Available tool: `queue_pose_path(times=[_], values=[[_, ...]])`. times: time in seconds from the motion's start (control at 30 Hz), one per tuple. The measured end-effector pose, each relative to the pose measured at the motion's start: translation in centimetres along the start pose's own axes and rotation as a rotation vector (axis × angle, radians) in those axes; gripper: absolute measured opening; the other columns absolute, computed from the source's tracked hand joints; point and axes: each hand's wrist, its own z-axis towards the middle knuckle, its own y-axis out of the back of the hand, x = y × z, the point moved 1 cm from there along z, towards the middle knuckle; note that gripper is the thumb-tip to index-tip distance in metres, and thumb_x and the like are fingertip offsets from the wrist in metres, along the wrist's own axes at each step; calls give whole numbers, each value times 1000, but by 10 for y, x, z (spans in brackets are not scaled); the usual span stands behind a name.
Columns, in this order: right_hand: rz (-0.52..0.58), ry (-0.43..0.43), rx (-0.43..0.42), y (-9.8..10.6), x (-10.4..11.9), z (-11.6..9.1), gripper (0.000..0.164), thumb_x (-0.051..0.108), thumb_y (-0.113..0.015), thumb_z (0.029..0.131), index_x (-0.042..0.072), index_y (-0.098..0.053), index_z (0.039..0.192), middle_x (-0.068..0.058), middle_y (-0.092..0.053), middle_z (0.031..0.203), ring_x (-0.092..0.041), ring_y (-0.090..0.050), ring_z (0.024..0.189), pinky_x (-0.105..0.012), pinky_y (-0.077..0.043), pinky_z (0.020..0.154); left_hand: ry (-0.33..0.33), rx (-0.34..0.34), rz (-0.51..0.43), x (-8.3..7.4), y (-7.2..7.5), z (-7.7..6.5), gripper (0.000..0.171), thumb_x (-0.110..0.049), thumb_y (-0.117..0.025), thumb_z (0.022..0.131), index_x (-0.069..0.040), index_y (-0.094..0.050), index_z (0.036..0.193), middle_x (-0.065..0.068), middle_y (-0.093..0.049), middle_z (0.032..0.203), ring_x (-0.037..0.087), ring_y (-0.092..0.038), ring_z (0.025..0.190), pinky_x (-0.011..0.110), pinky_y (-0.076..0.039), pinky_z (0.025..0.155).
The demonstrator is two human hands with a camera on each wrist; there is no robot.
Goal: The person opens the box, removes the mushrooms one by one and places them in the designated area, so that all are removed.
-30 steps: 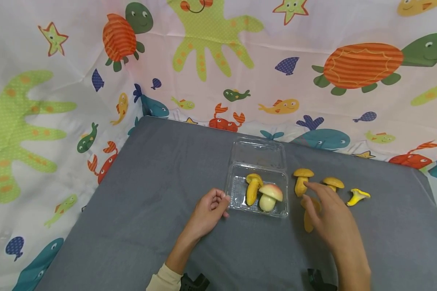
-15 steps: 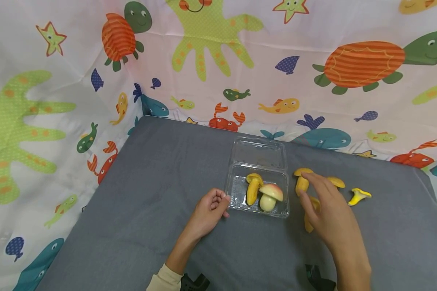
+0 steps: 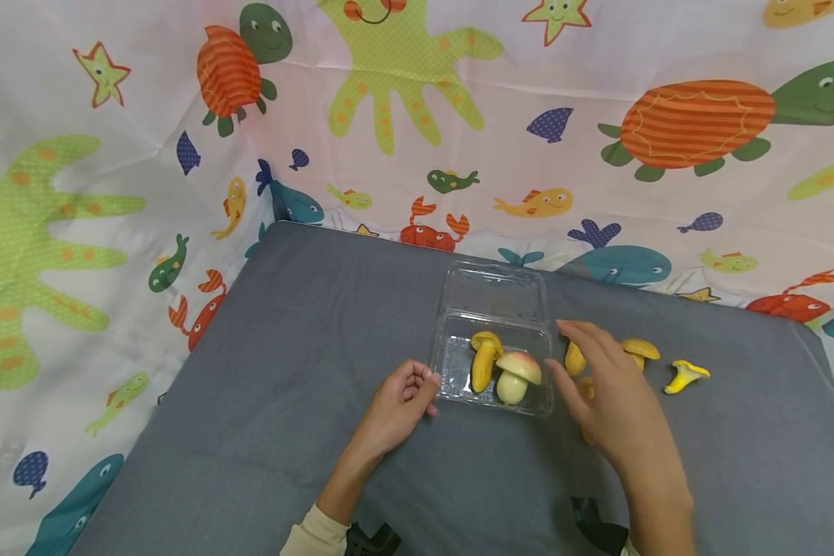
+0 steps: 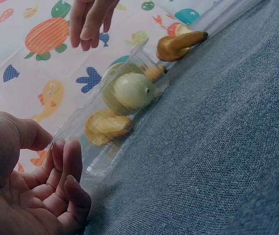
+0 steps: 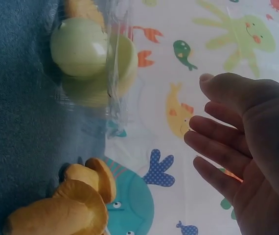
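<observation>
Toy mushrooms [image 3: 517,372], two inside the open clear clamshell [image 3: 456,359] pinched at its edge by the left-hand grip [image 3: 399,401], more on the surface [image 3: 320,332] to its right, with the right-hand grip [image 3: 615,401], wide and empty, just shifted clamshell-ward, apparently bringing none across.

container [image 3: 456,359] on cloth [image 3: 306,324] | mushroom pair [image 3: 504,363] inside | loose mushrooms [image 3: 641,349] at right

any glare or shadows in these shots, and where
Head: glints on the clear container, soft shadow on grey cloth beside the right forearm; left wrist: streaky reflections on the clear container; right wrist: right hand dim against bright backdrop, highlight on pale mushroom.
</observation>
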Motion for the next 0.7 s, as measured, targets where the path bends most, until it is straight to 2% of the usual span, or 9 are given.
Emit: queue_pose_path(times=[0.3, 0.5, 0.7], values=[[-24, 18, 61, -12, 3, 1, 59, 19, -85, 93, 6, -60, 145, -15, -62, 141, -38, -61, 126, -62, -51, 101, 6, -8, 2, 0, 0, 0, 24, -30, -62, 109, -6, -61, 111, 8, -65, 92, 21, -72, 76, 27, -54, 69], [-20, 49, 117, -25, -1, -2, 56, 19, -85, 92, 5, -63, 141, -16, -62, 144, -42, -61, 128, -63, -50, 103, 1, -2, -12, 1, 0, 0, 23, -29, -63, 109, -6, -61, 111, 12, -66, 93, 22, -72, 77, 26, -54, 70], [-39, 79, 121, -36, -4, -3, 49, 19, -85, 91, 6, -67, 134, -14, -65, 139, -40, -65, 122, -59, -53, 100, -2, -1, -16, 2, 0, 0, 24, -30, -63, 109, -6, -62, 110, 13, -67, 94, 25, -73, 78, 26, -54, 70]])
